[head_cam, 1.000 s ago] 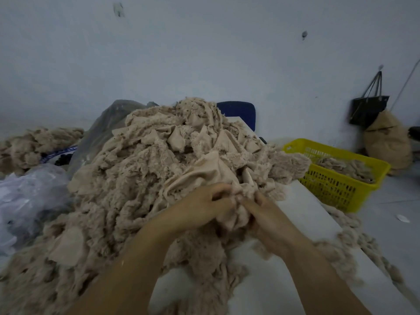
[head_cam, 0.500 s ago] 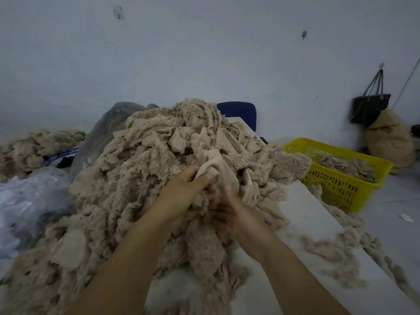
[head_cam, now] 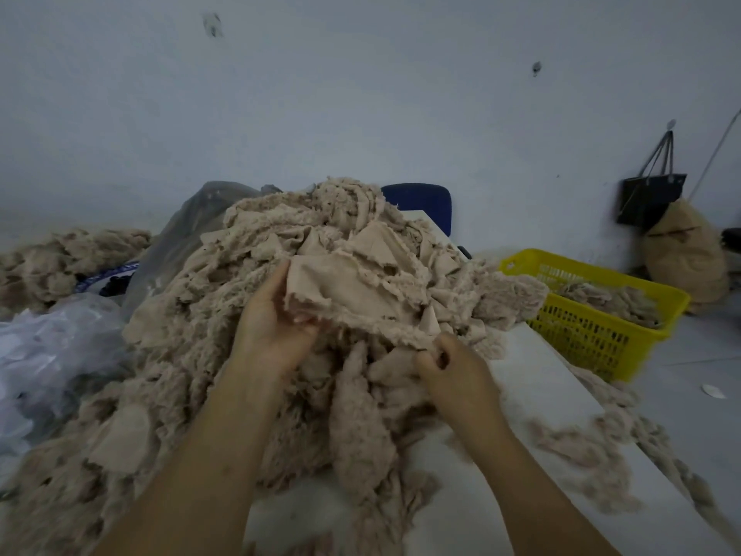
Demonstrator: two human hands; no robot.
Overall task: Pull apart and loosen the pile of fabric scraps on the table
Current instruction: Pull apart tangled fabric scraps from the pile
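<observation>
Head view: the pile of fabric scraps (head_cam: 180, 347) is a tall beige heap of fleecy strips and smooth torn pieces. It covers most of the white table (head_cam: 541, 375) and reaches the near edge.

Both bare forearms reach into the front of the pile. The left hand (head_cam: 272, 331) is against the pile's front slope, palm turned inward. Its thumb and fingers are curled over the left edge of a flat scrap (head_cam: 353, 290), which is lifted a little off the heap. The right hand (head_cam: 453, 371) is at the pile's lower right edge, close above the table. It is closed into a loose fist that pinches a fuzzy strip (head_cam: 405, 335) running along the lower border of the flat scrap. Whether strip and scrap are one piece I cannot tell.

Right of the pile, loose tufts (head_cam: 581, 443) lie on the bare table, apart from the heap. Further right a yellow basket (head_cam: 593, 270) holds more scraps.

Behind the pile's top is a blue chair back (head_cam: 421, 202). Left of the pile are clear plastic bags (head_cam: 52, 347), and beyond them a second heap (head_cam: 60, 258) of the same material. Far right of the pile, a black bag (head_cam: 649, 198) hangs on the wall above a tan sack (head_cam: 681, 254).
</observation>
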